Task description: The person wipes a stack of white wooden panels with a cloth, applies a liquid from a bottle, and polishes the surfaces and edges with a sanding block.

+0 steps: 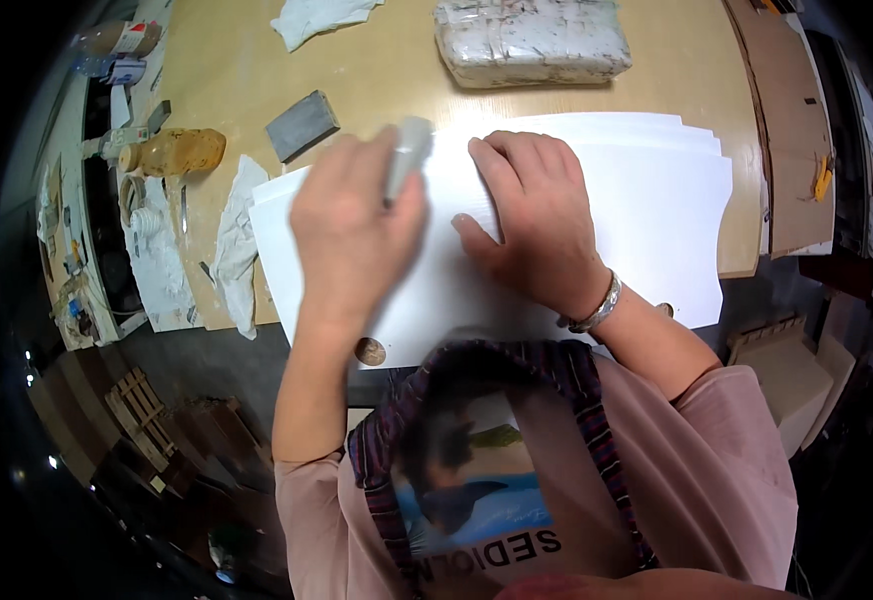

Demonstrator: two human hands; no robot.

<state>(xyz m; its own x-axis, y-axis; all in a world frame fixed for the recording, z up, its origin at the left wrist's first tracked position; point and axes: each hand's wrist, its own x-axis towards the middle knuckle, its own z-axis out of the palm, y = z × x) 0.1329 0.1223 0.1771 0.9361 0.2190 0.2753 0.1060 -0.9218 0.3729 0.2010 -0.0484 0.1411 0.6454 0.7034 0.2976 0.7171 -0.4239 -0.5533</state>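
Observation:
A large white panel [657, 210] lies in front of me on the table, its layered far edge suggesting a stack. My left hand [350, 215], blurred by motion, is closed around a pale grey pad or block [413, 150] over the panel's left half. Whether that piece is a folded cloth or a sanding block I cannot tell. Flat on the middle of the panel rests my right hand [540, 205], thumb apart from the fingers and nothing held. A round brown spot or hole [370, 351] shows near the panel's front left corner.
Beyond the panel are a grey rectangular block [303, 126], a plastic-wrapped bundle [534, 42] and a white cloth [323, 18]. Leftward lie a crumpled white cloth [240, 245] and an amber bottle [175, 153]. A yellow cutter [823, 178] lies on brown board [792, 130] at right.

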